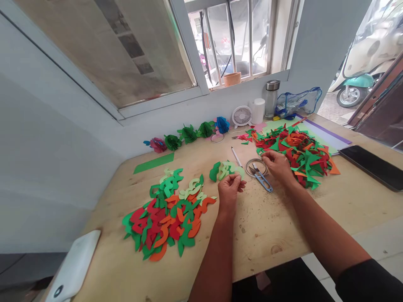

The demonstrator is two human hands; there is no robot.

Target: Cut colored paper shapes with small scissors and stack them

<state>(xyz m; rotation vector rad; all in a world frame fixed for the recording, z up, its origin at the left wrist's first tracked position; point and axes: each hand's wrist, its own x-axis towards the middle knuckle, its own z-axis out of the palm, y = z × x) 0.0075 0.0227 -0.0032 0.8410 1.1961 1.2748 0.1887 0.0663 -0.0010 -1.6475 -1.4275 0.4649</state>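
My left hand point(231, 187) is closed in a pinch just in front of a small cluster of green and pale green paper cutouts point(224, 170). What its fingertips hold, if anything, is too small to see. My right hand point(277, 165) is also pinched, beside the pile of paper scraps point(299, 153), and anything between its fingers cannot be made out. Between the hands, blue-handled thread snips point(262, 180) lie partly over a coil of wire point(248, 168). A white pen point(236, 156) rests behind them. Left of my left hand spreads a heap of curved red, orange and green cutouts point(170, 214).
Folded paper flowers point(189, 134) line the wall, with a small white fan point(242, 116), a glass bottle point(271, 100) and a clear blue-edged pouch point(297, 102) to their right. A black phone point(373, 167) lies at right, a white device point(77, 264) at the left edge.
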